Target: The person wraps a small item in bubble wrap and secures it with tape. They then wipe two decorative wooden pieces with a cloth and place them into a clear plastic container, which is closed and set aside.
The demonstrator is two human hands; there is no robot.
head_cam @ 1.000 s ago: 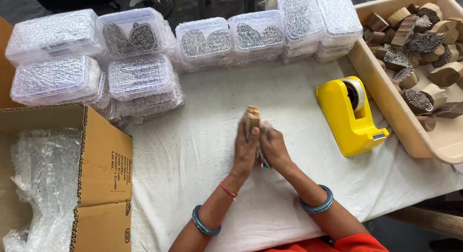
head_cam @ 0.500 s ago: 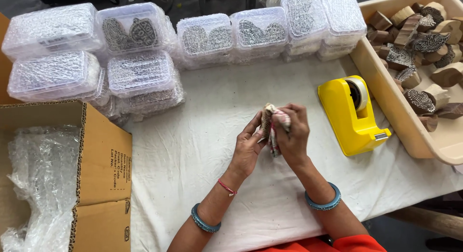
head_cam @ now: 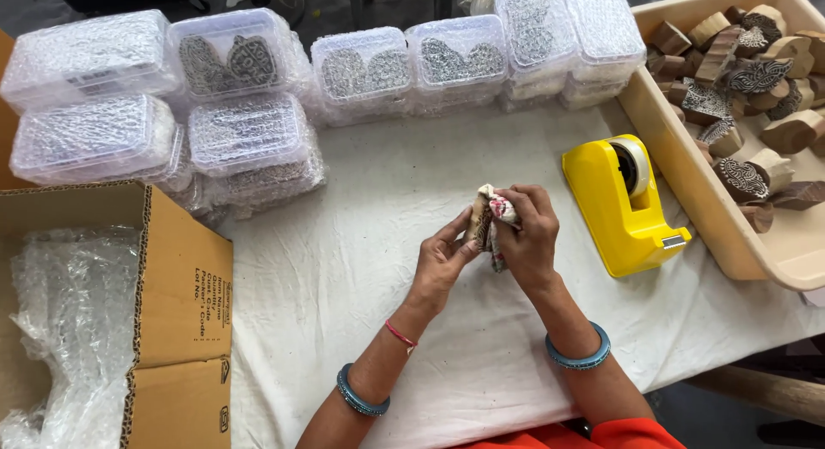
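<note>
Since a second before, both hands had lifted from low on the white cloth-covered table (head_cam: 361, 243) toward its middle, nearer the yellow plastic tape dispenser (head_cam: 623, 204).

The left hand (head_cam: 440, 262) pinched the small carved wooden printing block (head_cam: 481, 217) with narrow fingertips, while the right hand (head_cam: 526, 238) closed around a patterned rag (head_cam: 502, 215) pressed against it. Clear plastic lidded boxes (head_cam: 245, 131) stood behind, a beige tray of wooden blocks (head_cam: 687, 183) right, an open cardboard box with bubble wrap (head_cam: 176, 268) left.

Carved matt wood blocks (head_cam: 756, 79), glossy yellow plastic tape dispenser (head_cam: 617, 204), wrinkled white cloth (head_cam: 361, 243).
</note>
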